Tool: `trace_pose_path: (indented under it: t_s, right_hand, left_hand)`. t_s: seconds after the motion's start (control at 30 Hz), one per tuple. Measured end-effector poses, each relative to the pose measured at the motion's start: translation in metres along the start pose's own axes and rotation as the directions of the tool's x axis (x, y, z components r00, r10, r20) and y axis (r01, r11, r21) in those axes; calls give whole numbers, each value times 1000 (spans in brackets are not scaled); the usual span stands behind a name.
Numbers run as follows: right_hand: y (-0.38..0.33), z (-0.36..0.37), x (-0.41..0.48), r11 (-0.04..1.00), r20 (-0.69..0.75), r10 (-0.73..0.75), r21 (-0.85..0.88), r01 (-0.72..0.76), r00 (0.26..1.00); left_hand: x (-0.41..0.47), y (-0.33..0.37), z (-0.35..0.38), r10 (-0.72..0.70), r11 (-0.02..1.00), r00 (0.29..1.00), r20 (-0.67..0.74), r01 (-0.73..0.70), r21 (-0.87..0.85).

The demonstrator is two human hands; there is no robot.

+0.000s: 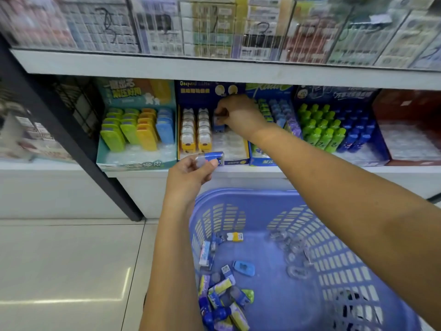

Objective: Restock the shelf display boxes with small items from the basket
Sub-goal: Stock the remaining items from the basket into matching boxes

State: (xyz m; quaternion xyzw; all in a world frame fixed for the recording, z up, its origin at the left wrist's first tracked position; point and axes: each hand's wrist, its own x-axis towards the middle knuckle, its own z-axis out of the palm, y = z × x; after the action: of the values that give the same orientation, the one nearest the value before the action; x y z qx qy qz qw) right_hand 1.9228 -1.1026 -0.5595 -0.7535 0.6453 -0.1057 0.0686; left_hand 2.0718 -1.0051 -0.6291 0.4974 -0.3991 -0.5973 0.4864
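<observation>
Restocking is partly done. The right hand [236, 114] pinches a blue item [218, 121] into the display box [191, 91], and the left hand [189, 174] grips a second blue item [211, 158]. Many loose items [223, 291] lie in the basket [250, 195].

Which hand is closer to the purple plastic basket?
Left. The left hand holds a blue packet just above the purple plastic basket; the right hand pinches another up in the dark blue display box.

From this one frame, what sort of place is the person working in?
Most likely a shop aisle, probably a stationery section. White shelves carry printed display boxes with small coloured items in neat rows. Packaged stock is stacked above, and a purple basket holds loose items.
</observation>
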Motion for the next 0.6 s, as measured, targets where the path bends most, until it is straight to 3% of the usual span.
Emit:
trace_pose_path:
  t_s: [0.23, 0.37, 0.47, 0.53, 0.6]
  right_hand:
    - [1, -6, 0, 998, 2, 62, -5, -62, 998]
    - [-7, -9, -12, 997, 37, 36, -70, -33, 999]
    - [-13, -10, -41, 979, -22, -27, 202, 31, 999]
    - [-16, -13, -69, 874, 19, -104, 479, 82, 994]
    - [-10, -16, -87, 834, 51, -131, 546, 82, 990]
  left_hand:
    - [-7, 7, 11, -13, 985, 994, 105, 31, -170]
    - [-11, 9, 15, 26, 1000, 995, 95, -25, -19]
    - [-10, 8, 16, 116, 983, 991, 72, -125, 137]
    - [-8, 9, 17, 197, 956, 978, 68, -208, 207]
    - [-6, 12, 19, 254, 927, 963, 87, -268, 262]
